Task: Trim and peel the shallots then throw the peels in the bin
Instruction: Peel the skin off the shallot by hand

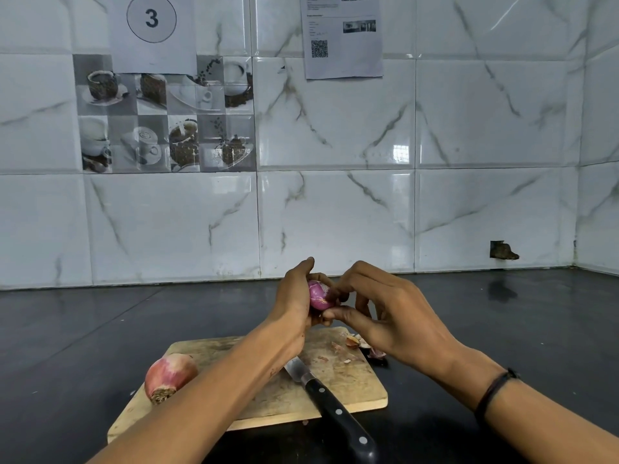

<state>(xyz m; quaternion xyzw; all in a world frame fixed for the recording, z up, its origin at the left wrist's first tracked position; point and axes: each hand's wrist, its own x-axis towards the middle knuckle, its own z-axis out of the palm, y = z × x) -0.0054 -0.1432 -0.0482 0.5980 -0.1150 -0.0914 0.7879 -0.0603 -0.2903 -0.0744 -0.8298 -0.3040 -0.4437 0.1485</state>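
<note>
A purple, partly peeled shallot (319,296) is held in the air above the wooden cutting board (268,396). My left hand (294,303) grips it from the left side. My right hand (382,313) pinches at its right side with thumb and fingertips. A second shallot (169,376), pinkish with its skin and root end on, lies on the board's left corner. A black-handled knife (331,406) lies on the board, its blade partly hidden under my left forearm. Loose peels (363,346) sit at the board's far right corner.
The board lies on a dark countertop (502,329) that meets a white marble-tiled wall (335,212) at the back and another at the right. No bin is in view.
</note>
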